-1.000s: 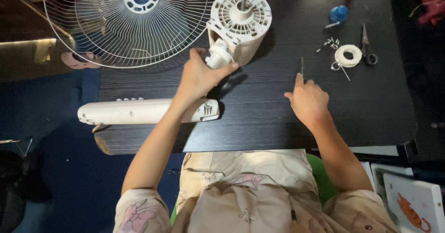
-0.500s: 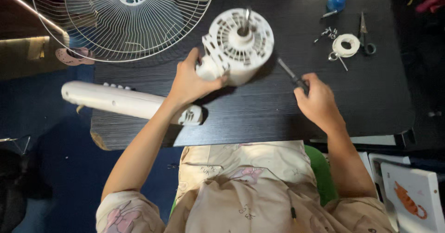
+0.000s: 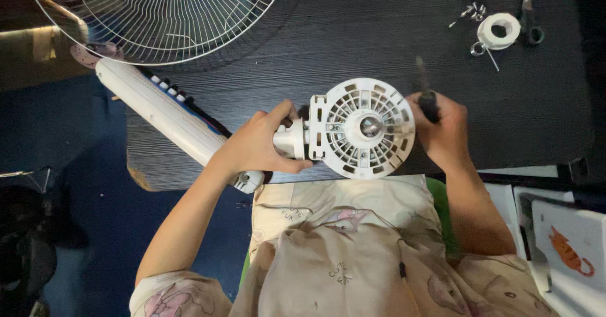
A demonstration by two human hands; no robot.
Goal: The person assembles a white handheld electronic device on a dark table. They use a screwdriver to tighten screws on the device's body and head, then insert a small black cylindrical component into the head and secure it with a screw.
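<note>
Your left hand (image 3: 255,145) has its fingers wrapped around the neck of one white fan motor housing (image 3: 362,128), held at the near edge of the desk (image 3: 353,33) with its round vented face up. Your right hand (image 3: 445,131) is fisted on one dark-handled screwdriver (image 3: 424,90), shaft pointing away from you, just right of the housing. One long white fan stand (image 3: 165,116) lies diagonally to the left. One wire fan guard (image 3: 158,14) sits top left. Far right: one roll of white tape (image 3: 499,30), one pair of scissors (image 3: 529,11), and a few screws (image 3: 470,11), count unclear.
</note>
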